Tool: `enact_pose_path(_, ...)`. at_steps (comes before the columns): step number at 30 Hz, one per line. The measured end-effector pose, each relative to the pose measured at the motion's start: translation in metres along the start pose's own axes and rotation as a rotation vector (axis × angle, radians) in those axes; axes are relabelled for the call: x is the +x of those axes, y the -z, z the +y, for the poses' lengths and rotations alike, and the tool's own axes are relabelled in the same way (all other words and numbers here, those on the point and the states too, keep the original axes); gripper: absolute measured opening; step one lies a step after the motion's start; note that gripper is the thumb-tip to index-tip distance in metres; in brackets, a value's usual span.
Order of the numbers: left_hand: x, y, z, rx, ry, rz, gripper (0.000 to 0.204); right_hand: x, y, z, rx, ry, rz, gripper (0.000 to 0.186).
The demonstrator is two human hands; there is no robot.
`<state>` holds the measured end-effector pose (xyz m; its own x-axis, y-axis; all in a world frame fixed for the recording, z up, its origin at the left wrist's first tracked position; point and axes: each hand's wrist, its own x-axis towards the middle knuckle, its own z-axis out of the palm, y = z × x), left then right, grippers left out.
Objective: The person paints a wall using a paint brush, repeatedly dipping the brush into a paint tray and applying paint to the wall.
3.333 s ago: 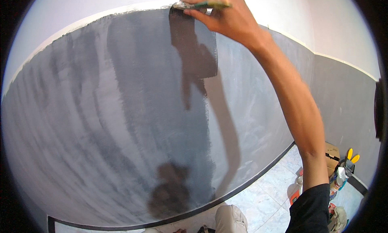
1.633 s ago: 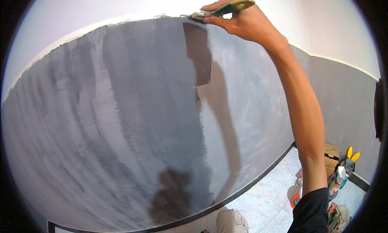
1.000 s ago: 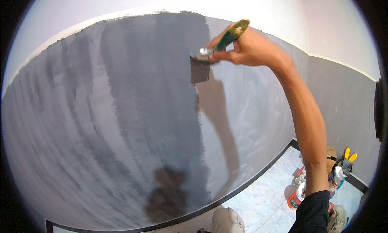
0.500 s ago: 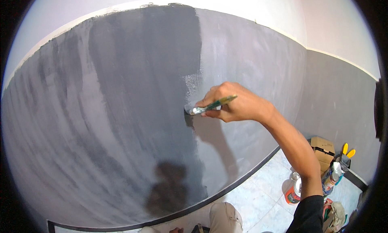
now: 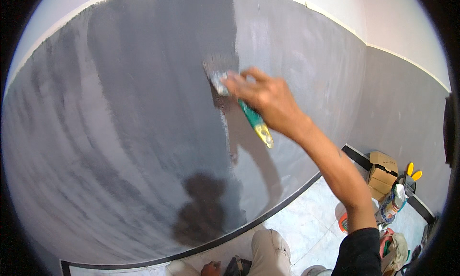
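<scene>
My right hand grips a paintbrush with a green and yellow handle, its fingers closed near the ferrule. The bristles, blurred by motion, press on the grey wall at the right edge of a dark, fresh-looking strip of paint. The handle tilts down to the right. To the right of that edge, the wall is a lighter grey. At the bottom edge, my left hand shows only in part, with curled fingers, beside a black object that looks like a container. What those fingers hold is hidden.
A black baseboard curves along the wall's foot above a pale tiled floor. At right stand a cardboard box, yellow-handled tools, cans, an orange-red tub and cloths.
My right hand has swept the brush up and slightly left along the dark paint edge. The handle, formerly pointing up to the right, now points down to the right. The view has shifted downward.
</scene>
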<state>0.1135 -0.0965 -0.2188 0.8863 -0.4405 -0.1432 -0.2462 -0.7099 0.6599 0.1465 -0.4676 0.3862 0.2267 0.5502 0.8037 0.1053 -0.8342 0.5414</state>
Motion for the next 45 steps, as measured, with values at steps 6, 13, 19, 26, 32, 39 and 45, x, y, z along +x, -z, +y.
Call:
enact_pose_path(6,-0.003,-0.001,-0.015,-0.024,0.022,0.011,0.051,-0.052,0.026,-0.051,0.503,-0.174,-0.562,0.038)
enact_pose_path(13,-0.002,0.010,0.016,-0.037,0.109,-0.153,0.054,0.011,0.019,-0.005,0.229,-0.118,-0.192,0.035)
enact_pose_path(19,-0.002,0.011,0.002,0.013,0.107,-0.082,0.043,0.049,0.013,0.021,0.124,-0.040,0.202,0.044)
enact_pose_path(26,0.001,0.001,-0.008,0.108,0.124,-0.093,0.044,-0.064,0.007,-0.077,0.368,-0.424,-0.373,0.040)
enact_pose_path(32,0.007,-0.005,-0.019,0.175,0.074,-0.016,0.041,-0.087,0.010,-0.094,0.872,-0.771,-0.164,0.035)
enact_pose_path(39,0.006,-0.005,-0.027,0.087,0.097,-0.015,0.041,0.004,-0.002,-0.044,0.614,-0.591,0.115,0.031)
enact_pose_path(45,0.006,-0.012,-0.030,0.058,0.068,0.006,0.041,0.052,-0.003,-0.017,0.368,-0.347,0.581,0.030)
